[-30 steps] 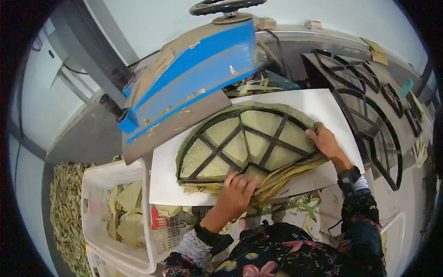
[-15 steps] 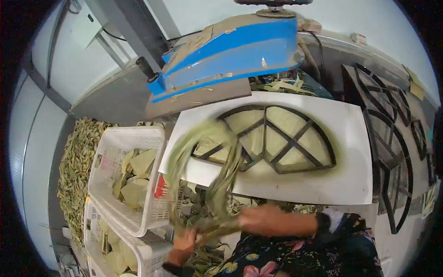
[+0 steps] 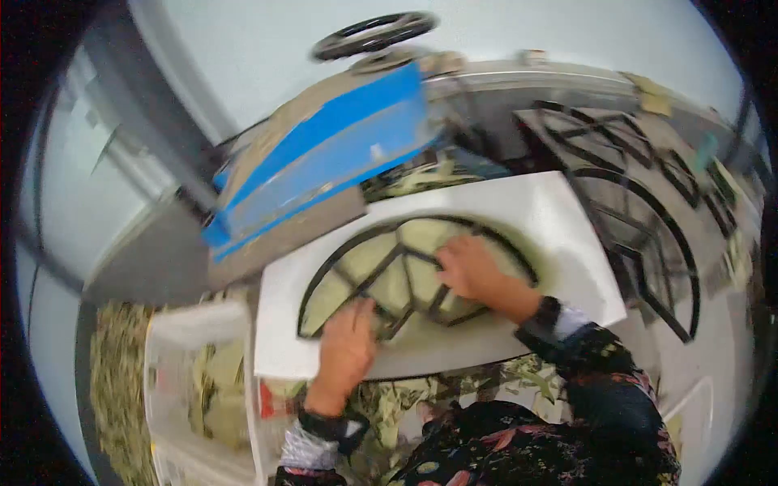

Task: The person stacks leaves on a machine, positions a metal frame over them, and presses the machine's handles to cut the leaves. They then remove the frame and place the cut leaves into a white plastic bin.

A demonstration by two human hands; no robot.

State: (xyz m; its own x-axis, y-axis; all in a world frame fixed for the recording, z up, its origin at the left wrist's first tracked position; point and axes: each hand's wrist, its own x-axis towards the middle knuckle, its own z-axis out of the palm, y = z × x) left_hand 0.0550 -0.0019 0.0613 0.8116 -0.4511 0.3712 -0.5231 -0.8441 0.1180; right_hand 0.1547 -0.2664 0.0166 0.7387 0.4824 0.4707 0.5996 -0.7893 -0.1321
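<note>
A black half-round cutting die (image 3: 399, 253) with crossing inner bars lies on a white board (image 3: 551, 202). Pale green leaf shows through its openings. My left hand (image 3: 348, 344) is closed on the bars at the die's lower left, its fingers curled and a little blurred. Across the die, my right hand (image 3: 474, 269) grips a bar right of the middle with bent fingers. My palms cover parts of the bars beneath them.
Behind the board stands a blue press (image 3: 324, 146) with a black handwheel (image 3: 375, 36). More black dies (image 3: 677, 243) rest at the right. A white crate (image 3: 198, 324) holding leaf pieces is at the left, beside a heap of scraps (image 3: 113, 389). Leaf scraps lie below the board.
The long leaf strips that both hands held are out of them. Both hands have moved up from below the board onto the die, which now sits turned. The camera view has tilted and shifted.
</note>
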